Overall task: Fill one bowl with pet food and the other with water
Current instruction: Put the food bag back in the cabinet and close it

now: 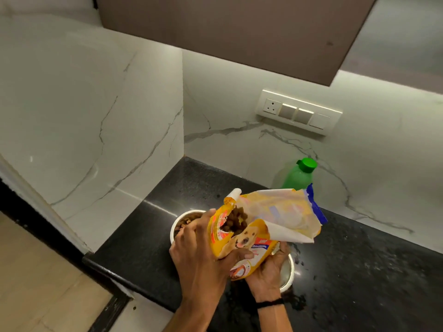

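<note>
1. Pet-food pouch [242, 238]: a yellow, torn-open packet held in the air above two steel bowls on the black granite counter [359, 271]. Brown kibble [237, 219] shows at its mouth.
2. Left hand [199, 245] grips the pouch's left side, fingers curled behind it and thumb pressed across the printed front. Right hand [266, 271] cups the lower end from beneath; its fingertips are hidden.
3. Left bowl [176, 224] already holds some kibble. Right bowl [287, 271], partly under the right hand, looks empty.
4. Handling: the pouch is probably thin, soft film, light and crinkly, so it will sag and the loose flap may spill the flow sideways. Supporting the base and pinching near the mouth should steer the pour.
5. Green-capped bottle [299, 176] stands by the wall behind, closed, likely the water source.
</note>
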